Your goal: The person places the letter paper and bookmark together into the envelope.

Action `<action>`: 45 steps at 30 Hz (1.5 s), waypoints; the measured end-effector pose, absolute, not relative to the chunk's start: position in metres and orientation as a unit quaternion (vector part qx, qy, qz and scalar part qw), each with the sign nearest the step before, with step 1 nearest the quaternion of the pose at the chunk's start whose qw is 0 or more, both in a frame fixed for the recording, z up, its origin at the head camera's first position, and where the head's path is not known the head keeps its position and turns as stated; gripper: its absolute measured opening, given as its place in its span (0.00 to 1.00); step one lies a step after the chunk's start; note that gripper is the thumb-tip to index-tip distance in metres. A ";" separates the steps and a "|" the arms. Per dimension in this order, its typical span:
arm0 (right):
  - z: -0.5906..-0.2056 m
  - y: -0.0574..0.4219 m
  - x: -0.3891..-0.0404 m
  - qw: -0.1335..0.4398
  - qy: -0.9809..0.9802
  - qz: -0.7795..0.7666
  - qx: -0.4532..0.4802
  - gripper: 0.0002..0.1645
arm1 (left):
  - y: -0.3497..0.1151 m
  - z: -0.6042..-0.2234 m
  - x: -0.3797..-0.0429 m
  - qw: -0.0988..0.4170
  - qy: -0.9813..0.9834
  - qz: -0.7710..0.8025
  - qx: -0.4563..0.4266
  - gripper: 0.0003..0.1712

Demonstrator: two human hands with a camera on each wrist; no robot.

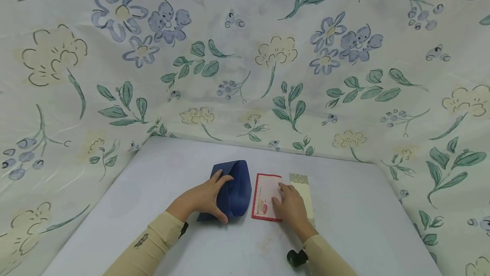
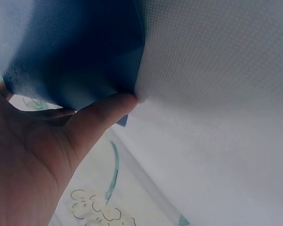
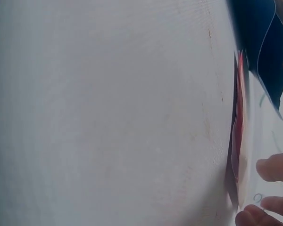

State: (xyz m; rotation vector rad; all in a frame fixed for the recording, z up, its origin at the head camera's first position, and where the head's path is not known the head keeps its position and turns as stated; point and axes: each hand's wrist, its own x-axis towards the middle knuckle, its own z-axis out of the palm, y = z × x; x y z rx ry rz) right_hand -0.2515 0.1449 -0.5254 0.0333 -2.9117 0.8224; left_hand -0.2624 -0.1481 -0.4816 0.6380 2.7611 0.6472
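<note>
A dark blue envelope (image 1: 240,191) sits on the table, its mouth gaping toward the right. My left hand (image 1: 204,197) grips it across the width, thumb at the near edge and fingers at the far edge. In the left wrist view the thumb (image 2: 104,113) presses against the blue paper. Beside the envelope lies a white card with a red border (image 1: 266,210) and a small printed picture. Over its right side is my right hand (image 1: 294,206), fingers loosely bent; the right wrist view shows the thumb and fingers spread near the card (image 3: 240,117). Contact there is unclear.
A cream paper strip with patterned ends (image 1: 299,179) lies partly under the right hand. The white table (image 1: 363,216) meets floral cloth (image 1: 237,97) along its back and sides. A black wrist device (image 1: 297,258) is by the right cuff.
</note>
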 end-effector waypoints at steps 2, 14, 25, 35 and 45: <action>-0.526 0.145 -0.252 0.053 -0.960 0.275 0.005 0.34 | -0.148 -0.481 -0.262 0.118 0.943 0.221 0.218 0.75; -0.527 0.141 -0.254 0.015 -0.962 0.272 -0.029 0.46 | -0.146 -0.481 -0.263 0.120 0.943 0.220 0.218 0.75; -0.527 0.134 -0.254 0.013 -0.964 0.263 -0.035 0.47 | -0.146 -0.481 -0.262 0.121 0.946 0.212 0.215 0.75; -0.525 0.130 -0.256 0.007 -0.957 0.287 -0.048 0.45 | -0.145 -0.478 -0.260 0.123 0.946 0.214 0.209 0.74; -0.525 0.132 -0.257 0.007 -0.950 0.309 -0.042 0.42 | -0.144 -0.477 -0.259 0.122 0.948 0.210 0.205 0.73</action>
